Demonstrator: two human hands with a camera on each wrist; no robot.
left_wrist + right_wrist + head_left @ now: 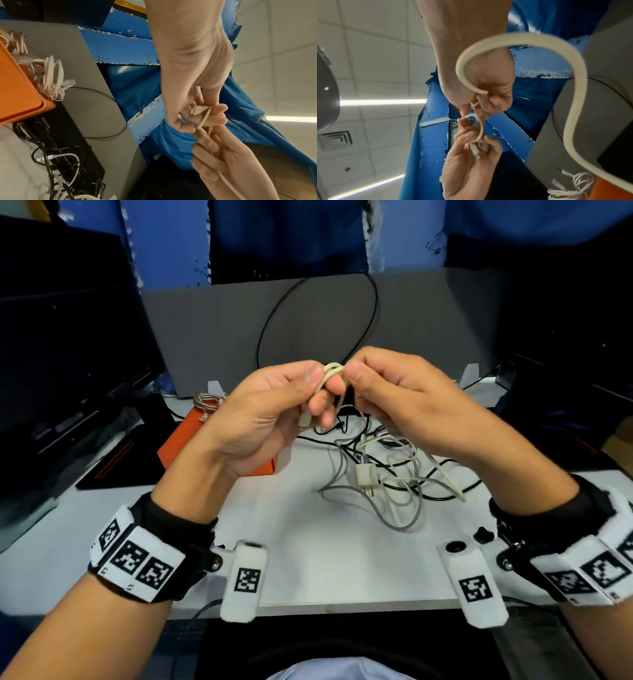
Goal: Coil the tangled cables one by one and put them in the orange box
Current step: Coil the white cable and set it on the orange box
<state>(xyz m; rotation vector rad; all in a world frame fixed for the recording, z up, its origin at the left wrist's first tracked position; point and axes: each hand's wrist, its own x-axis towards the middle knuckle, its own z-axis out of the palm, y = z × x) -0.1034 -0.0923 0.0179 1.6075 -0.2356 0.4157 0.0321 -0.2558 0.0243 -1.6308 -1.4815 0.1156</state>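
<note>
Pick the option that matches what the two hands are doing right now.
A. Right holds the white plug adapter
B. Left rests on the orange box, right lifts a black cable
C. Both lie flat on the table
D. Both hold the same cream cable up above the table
D: the left hand and right hand pinch one cream cable between them, raised above the tangle on the table.

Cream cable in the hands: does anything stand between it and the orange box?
Nothing visible blocks the way. The cream cable is held above the table by the left hand and right hand; the orange box sits below the left hand, open-topped, with coiled cables already inside.
</note>
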